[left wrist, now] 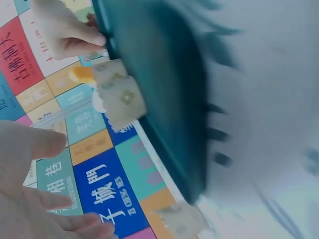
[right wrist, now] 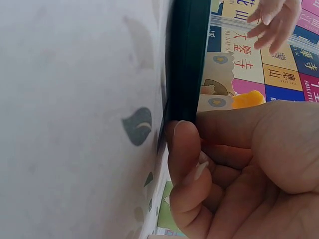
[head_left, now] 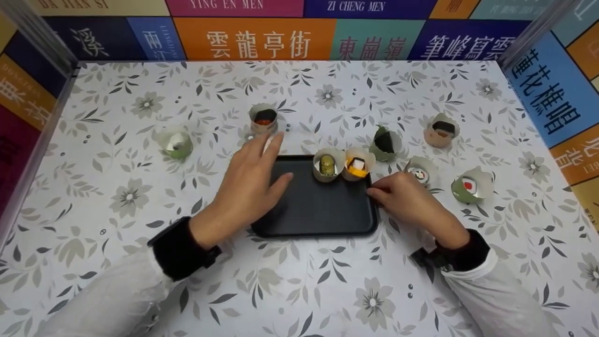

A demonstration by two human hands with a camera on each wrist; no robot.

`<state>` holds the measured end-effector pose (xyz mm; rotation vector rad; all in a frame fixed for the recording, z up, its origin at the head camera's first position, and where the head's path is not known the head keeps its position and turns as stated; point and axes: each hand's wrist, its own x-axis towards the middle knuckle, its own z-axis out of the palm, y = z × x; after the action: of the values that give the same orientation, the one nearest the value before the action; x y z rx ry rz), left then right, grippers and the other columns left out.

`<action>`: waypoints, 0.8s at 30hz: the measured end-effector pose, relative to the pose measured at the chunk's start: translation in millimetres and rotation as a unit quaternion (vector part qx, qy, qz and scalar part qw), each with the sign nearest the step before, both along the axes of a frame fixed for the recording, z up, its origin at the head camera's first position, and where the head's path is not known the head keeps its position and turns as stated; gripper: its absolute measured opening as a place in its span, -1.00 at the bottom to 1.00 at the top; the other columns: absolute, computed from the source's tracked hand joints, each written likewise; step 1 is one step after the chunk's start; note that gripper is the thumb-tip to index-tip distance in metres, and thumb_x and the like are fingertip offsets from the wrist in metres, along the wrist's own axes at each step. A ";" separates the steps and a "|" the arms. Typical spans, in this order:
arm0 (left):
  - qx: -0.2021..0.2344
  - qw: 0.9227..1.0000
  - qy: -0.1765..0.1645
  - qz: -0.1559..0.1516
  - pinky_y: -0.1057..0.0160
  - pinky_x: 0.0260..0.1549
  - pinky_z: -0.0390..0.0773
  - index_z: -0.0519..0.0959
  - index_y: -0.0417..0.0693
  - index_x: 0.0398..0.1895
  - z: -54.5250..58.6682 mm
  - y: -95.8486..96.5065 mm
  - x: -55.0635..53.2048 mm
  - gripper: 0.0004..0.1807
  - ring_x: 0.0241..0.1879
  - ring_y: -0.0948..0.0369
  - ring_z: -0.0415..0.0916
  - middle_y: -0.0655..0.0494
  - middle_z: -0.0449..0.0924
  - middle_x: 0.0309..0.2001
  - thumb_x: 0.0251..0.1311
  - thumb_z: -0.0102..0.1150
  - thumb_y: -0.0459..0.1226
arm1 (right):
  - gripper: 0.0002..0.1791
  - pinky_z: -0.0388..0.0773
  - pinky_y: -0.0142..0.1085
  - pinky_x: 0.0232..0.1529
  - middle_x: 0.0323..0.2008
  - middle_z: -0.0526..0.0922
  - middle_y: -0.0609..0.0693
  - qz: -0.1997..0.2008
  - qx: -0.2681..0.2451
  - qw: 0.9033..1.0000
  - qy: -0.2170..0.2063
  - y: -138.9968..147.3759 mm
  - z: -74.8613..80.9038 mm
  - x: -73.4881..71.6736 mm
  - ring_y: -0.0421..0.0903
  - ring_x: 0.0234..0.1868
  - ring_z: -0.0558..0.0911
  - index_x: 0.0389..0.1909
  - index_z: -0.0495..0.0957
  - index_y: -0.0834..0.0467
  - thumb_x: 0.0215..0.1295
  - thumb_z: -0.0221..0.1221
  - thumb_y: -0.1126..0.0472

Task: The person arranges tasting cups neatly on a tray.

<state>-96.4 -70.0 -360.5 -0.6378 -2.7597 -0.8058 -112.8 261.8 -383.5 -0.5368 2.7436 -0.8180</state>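
Note:
A black rectangular tray [head_left: 313, 206] lies in front of the person. At its far right corner stand two small paper cups: one [head_left: 326, 164] holds a green-topped sushi piece, the other [head_left: 358, 164] a yellow one with a dark band. My right hand [head_left: 412, 199] pinches the tray's right edge between thumb and curled fingers; the right wrist view shows the fingertips [right wrist: 185, 144] at the rim. Over the tray's left side hovers my left hand [head_left: 248, 182], fingers spread and holding nothing. Beyond its fingertips sits a paper cup [head_left: 263, 119] with dark and orange contents.
To the left stands a cup [head_left: 175, 142] with white and green contents. Several more cups sit right of the tray, including a dark-green one [head_left: 385, 142], a brown one [head_left: 441, 131] and a green one [head_left: 470, 186]. Colourful lettered panels [head_left: 252, 40] border the flower-patterned table [head_left: 299, 290].

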 end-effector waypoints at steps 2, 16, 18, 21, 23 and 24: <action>-0.006 1.000 0.005 0.014 -0.18 0.46 0.17 0.18 -0.24 0.61 -1.8 -9.2 2.6 -0.16 0.51 -0.21 0.17 -0.33 0.16 0.55 0.41 0.31 -0.11 | -0.69 0.34 -0.31 -0.50 -0.64 0.48 -0.14 0.002 -0.001 1.000 0.004 0.3 -0.5 -0.2 -0.19 -0.60 0.44 -0.55 0.66 0.11 0.48 0.26 0.27; -0.030 0.991 -0.071 0.108 -0.24 0.55 -0.24 -0.02 -0.17 0.68 -14.0 -79.6 3.8 -0.01 0.61 -0.32 -0.24 -0.33 -0.23 0.65 0.42 0.25 0.04 | -0.70 0.34 -0.32 -0.52 -0.66 0.48 -0.14 0.003 -0.005 1.000 0.005 3.3 -1.2 0.7 -0.20 -0.62 0.44 -0.54 0.67 0.12 0.48 0.26 0.27; -0.029 0.989 -0.079 0.120 -0.22 0.55 -0.30 -0.07 -0.15 0.69 -14.8 -89.2 2.8 0.02 0.62 -0.31 -0.31 -0.31 -0.29 0.66 0.42 0.25 0.06 | -0.70 0.35 -0.32 -0.51 -0.65 0.49 -0.14 0.003 -0.004 1.000 0.004 3.0 -1.3 0.3 -0.20 -0.62 0.44 -0.53 0.68 0.12 0.48 0.26 0.27; -0.013 0.987 -0.083 0.135 -0.21 0.55 -0.33 -0.12 -0.18 0.69 -15.1 -103.0 0.1 0.06 0.62 -0.30 -0.34 -0.32 -0.32 0.65 0.41 0.27 0.06 | -0.71 0.36 -0.32 -0.51 -0.65 0.50 -0.14 0.001 -0.002 1.000 0.002 2.3 -1.7 -0.6 -0.19 -0.61 0.45 -0.52 0.68 0.12 0.48 0.26 0.27; 0.001 0.985 -0.085 0.147 -0.19 0.55 -0.33 -0.15 -0.19 0.69 -14.0 -111.5 -2.9 0.10 0.62 -0.29 -0.35 -0.31 -0.33 0.66 0.38 0.30 0.07 | -0.70 0.35 -0.32 -0.51 -0.65 0.50 -0.14 -0.001 0.000 1.000 0.000 1.8 -1.7 -1.1 -0.19 -0.60 0.46 -0.53 0.68 0.12 0.48 0.26 0.27; 0.011 0.984 -0.091 0.153 -0.19 0.55 -0.34 -0.17 -0.18 0.70 -13.7 -115.7 -5.0 0.12 0.62 -0.28 -0.36 -0.29 -0.35 0.66 0.37 0.31 0.07 | -0.69 0.35 -0.31 -0.51 -0.65 0.49 -0.14 -0.002 0.001 1.000 -0.002 1.4 -1.7 -1.2 -0.18 -0.61 0.45 -0.54 0.67 0.12 0.48 0.25 0.27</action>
<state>-101.4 -185.7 -374.3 -0.1319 -2.9031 -0.8576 -114.0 263.2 -385.2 -0.5302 2.7421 -0.8165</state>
